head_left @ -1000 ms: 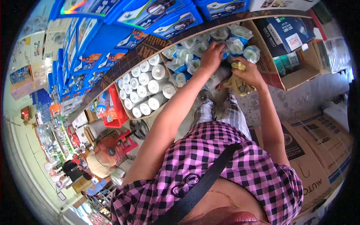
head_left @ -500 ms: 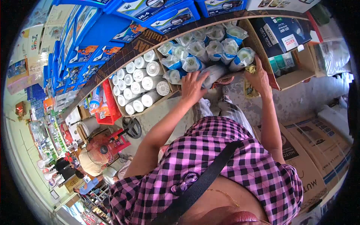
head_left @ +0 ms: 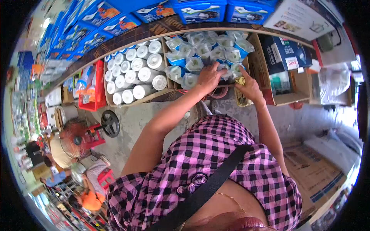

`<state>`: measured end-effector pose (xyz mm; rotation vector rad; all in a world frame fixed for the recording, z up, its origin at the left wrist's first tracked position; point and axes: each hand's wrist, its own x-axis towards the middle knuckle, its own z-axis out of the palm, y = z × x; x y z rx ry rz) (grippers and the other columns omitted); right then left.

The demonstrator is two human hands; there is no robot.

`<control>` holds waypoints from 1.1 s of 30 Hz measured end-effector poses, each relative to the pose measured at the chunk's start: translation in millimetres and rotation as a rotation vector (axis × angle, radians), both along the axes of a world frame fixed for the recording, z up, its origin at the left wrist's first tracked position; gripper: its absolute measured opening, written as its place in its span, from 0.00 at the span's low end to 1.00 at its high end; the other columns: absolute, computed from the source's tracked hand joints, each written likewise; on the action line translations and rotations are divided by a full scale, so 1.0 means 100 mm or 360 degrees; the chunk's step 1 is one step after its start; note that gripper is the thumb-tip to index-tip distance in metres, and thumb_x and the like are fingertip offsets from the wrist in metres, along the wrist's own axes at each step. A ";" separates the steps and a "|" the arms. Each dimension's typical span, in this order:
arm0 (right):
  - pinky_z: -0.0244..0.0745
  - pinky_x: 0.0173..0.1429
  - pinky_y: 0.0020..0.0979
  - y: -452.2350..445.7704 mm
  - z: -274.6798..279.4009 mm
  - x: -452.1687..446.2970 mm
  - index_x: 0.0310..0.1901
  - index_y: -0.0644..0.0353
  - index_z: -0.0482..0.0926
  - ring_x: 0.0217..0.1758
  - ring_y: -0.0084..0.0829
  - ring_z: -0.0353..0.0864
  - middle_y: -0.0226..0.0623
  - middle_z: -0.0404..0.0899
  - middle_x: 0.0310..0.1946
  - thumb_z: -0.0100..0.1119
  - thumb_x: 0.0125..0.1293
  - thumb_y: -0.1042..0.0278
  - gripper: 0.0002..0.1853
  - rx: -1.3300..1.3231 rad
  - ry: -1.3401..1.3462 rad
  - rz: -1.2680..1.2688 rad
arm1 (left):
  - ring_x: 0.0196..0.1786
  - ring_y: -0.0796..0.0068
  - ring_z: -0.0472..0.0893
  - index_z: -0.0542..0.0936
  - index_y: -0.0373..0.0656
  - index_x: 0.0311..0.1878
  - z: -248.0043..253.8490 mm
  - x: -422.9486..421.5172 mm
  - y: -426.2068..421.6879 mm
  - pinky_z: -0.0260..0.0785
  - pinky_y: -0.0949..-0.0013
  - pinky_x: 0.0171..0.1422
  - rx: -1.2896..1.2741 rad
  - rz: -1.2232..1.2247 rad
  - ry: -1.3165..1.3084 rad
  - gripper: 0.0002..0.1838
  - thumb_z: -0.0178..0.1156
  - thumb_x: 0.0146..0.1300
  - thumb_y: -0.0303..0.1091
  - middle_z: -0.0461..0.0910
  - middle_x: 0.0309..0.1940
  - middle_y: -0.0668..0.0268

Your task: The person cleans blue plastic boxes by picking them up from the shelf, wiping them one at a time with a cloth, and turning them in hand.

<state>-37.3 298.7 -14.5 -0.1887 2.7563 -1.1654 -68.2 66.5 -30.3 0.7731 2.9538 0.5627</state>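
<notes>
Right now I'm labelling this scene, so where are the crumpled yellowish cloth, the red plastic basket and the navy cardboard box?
Crumpled yellowish cloth (head_left: 241, 99): head view, on its lower part.
Red plastic basket (head_left: 100, 86): head view, on its side wall.
Navy cardboard box (head_left: 286, 54): head view, on its printed face.

The person wears a shirt (head_left: 219, 144) with pink and black checks, having short, wide sleeves (head_left: 283, 190). A broad black strap (head_left: 210, 183) crosses it diagonally. Just left of the strap, a twisted ornament (head_left: 191, 184) in similar checked cloth is visible. Right of the strap is a thin gold-coloured necklace (head_left: 233, 200). Both forearms (head_left: 271, 131) are bare.
</notes>
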 end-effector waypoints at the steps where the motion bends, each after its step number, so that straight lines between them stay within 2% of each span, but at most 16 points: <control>1: 0.75 0.58 0.46 -0.02 0.05 0.00 0.75 0.43 0.60 0.56 0.57 0.79 0.58 0.79 0.54 0.67 0.53 0.60 0.45 -0.0016 -0.0024 -0.0013 | 0.58 0.52 0.78 0.80 0.63 0.61 0.13 0.02 -0.01 0.71 0.50 0.59 0.0128 -0.0007 0.0019 0.27 0.66 0.57 0.31 0.71 0.63 0.56; 2: 0.75 0.58 0.46 -0.01 0.11 0.01 0.75 0.43 0.60 0.56 0.57 0.79 0.58 0.79 0.54 0.67 0.53 0.60 0.45 -0.0006 -0.0003 0.0023 | 0.65 0.47 0.74 0.70 0.66 0.70 0.25 0.08 -0.05 0.69 0.49 0.64 0.0110 0.0018 -0.0239 0.36 0.69 0.57 0.35 0.66 0.68 0.51; 3: 0.75 0.59 0.44 0.00 0.19 0.05 0.76 0.45 0.59 0.57 0.54 0.79 0.56 0.79 0.56 0.66 0.55 0.63 0.45 -0.0043 -0.0056 -0.0031 | 0.65 0.47 0.74 0.70 0.66 0.70 0.34 0.17 -0.12 0.69 0.49 0.64 0.0121 0.0047 -0.0223 0.36 0.69 0.57 0.35 0.66 0.68 0.51; 6: 0.73 0.63 0.37 0.08 0.43 0.25 0.76 0.48 0.57 0.62 0.42 0.80 0.51 0.77 0.62 0.65 0.58 0.69 0.44 -0.0250 -0.0204 -0.0205 | 0.71 0.41 0.66 0.61 0.58 0.76 0.44 0.51 -0.45 0.62 0.45 0.71 0.0573 0.0186 0.0239 0.46 0.73 0.54 0.43 0.60 0.72 0.45; 8: 0.73 0.63 0.37 0.23 0.33 0.40 0.76 0.48 0.57 0.62 0.42 0.80 0.50 0.76 0.62 0.64 0.58 0.69 0.43 -0.0244 -0.0100 -0.0247 | 0.76 0.35 0.55 0.55 0.45 0.78 0.35 0.73 -0.76 0.53 0.43 0.76 0.0374 0.0677 0.0489 0.57 0.75 0.50 0.56 0.52 0.74 0.37; 9: 0.73 0.63 0.37 0.29 0.28 0.46 0.76 0.48 0.57 0.61 0.41 0.80 0.49 0.75 0.63 0.64 0.59 0.69 0.43 -0.0232 0.0011 -0.0292 | 0.76 0.35 0.55 0.55 0.45 0.78 0.32 0.82 -0.85 0.53 0.43 0.76 0.0368 0.0668 0.0495 0.57 0.75 0.50 0.56 0.52 0.74 0.37; 10: 0.76 0.58 0.41 0.31 0.25 0.52 0.75 0.50 0.58 0.57 0.49 0.82 0.54 0.79 0.58 0.65 0.58 0.68 0.43 -0.0116 -0.0013 -0.0352 | 0.76 0.33 0.54 0.53 0.40 0.77 0.28 0.90 -0.93 0.50 0.40 0.76 0.0250 0.0848 0.0418 0.62 0.75 0.46 0.59 0.52 0.74 0.35; 12: 0.76 0.58 0.41 0.35 0.12 0.61 0.75 0.51 0.58 0.56 0.49 0.82 0.54 0.79 0.56 0.65 0.58 0.68 0.43 -0.0126 -0.0056 -0.0333 | 0.77 0.32 0.50 0.48 0.34 0.77 0.12 0.92 -1.07 0.44 0.35 0.76 0.0038 0.1028 0.0257 0.71 0.74 0.40 0.67 0.52 0.73 0.32; 15: 0.77 0.56 0.41 0.23 0.16 0.63 0.73 0.52 0.61 0.52 0.49 0.83 0.52 0.82 0.51 0.66 0.58 0.67 0.41 -0.0169 -0.0251 -0.0308 | 0.78 0.36 0.50 0.49 0.32 0.77 -0.37 0.61 -1.06 0.44 0.36 0.77 0.0301 0.0795 0.0568 0.70 0.73 0.42 0.68 0.54 0.73 0.34; 16: 0.77 0.56 0.41 0.17 0.14 0.63 0.71 0.54 0.64 0.51 0.48 0.84 0.52 0.83 0.49 0.66 0.57 0.67 0.38 -0.0149 -0.0202 -0.0245 | 0.79 0.41 0.50 0.48 0.31 0.77 -0.26 0.54 -0.96 0.44 0.40 0.78 0.0078 0.0758 0.0371 0.70 0.71 0.43 0.70 0.55 0.74 0.38; 19: 0.77 0.56 0.39 -0.10 0.37 0.48 0.63 0.57 0.74 0.52 0.45 0.84 0.50 0.83 0.48 0.67 0.57 0.67 0.30 -0.0140 -0.0049 -0.0151 | 0.80 0.42 0.47 0.45 0.33 0.78 -0.31 0.45 -0.66 0.43 0.39 0.78 0.0239 0.0495 0.0366 0.70 0.70 0.44 0.70 0.44 0.78 0.40; 21: 0.77 0.57 0.38 -0.32 0.66 0.31 0.60 0.57 0.77 0.53 0.43 0.84 0.49 0.83 0.48 0.67 0.56 0.68 0.27 -0.0288 0.0392 -0.0151 | 0.80 0.40 0.46 0.43 0.35 0.79 -0.20 0.50 -0.50 0.42 0.37 0.78 0.0259 0.0540 0.0303 0.71 0.71 0.44 0.68 0.40 0.79 0.40; 23: 0.73 0.63 0.38 -0.57 0.91 0.13 0.63 0.56 0.75 0.59 0.43 0.80 0.47 0.81 0.53 0.69 0.56 0.68 0.31 -0.0285 0.0343 -0.0197 | 0.80 0.38 0.45 0.41 0.36 0.79 -0.18 0.54 -0.40 0.41 0.36 0.78 0.0284 0.0572 0.0221 0.71 0.72 0.44 0.67 0.37 0.79 0.41; 25: 0.67 0.67 0.44 -0.77 0.97 -0.07 0.66 0.50 0.73 0.66 0.46 0.72 0.45 0.76 0.60 0.69 0.56 0.63 0.33 -0.0044 0.0745 -0.0202 | 0.79 0.34 0.47 0.39 0.41 0.80 -0.23 0.51 -0.34 0.45 0.33 0.75 0.0250 0.0837 0.0173 0.72 0.76 0.42 0.60 0.38 0.80 0.44; 28: 0.61 0.69 0.50 -1.08 0.49 -0.13 0.67 0.44 0.72 0.69 0.50 0.65 0.42 0.70 0.65 0.68 0.56 0.58 0.34 0.0537 0.0776 0.0017 | 0.78 0.33 0.48 0.38 0.44 0.81 -0.31 0.45 -0.29 0.46 0.32 0.75 0.0249 0.0999 0.0143 0.70 0.75 0.44 0.58 0.35 0.80 0.44; 33: 0.62 0.65 0.53 -0.97 -0.06 -0.04 0.64 0.43 0.74 0.66 0.51 0.66 0.41 0.69 0.64 0.69 0.54 0.55 0.33 0.0486 0.0869 0.0365 | 0.77 0.31 0.47 0.43 0.47 0.81 -0.27 0.46 -0.46 0.43 0.31 0.75 0.0198 0.1079 -0.0030 0.65 0.75 0.47 0.52 0.37 0.79 0.42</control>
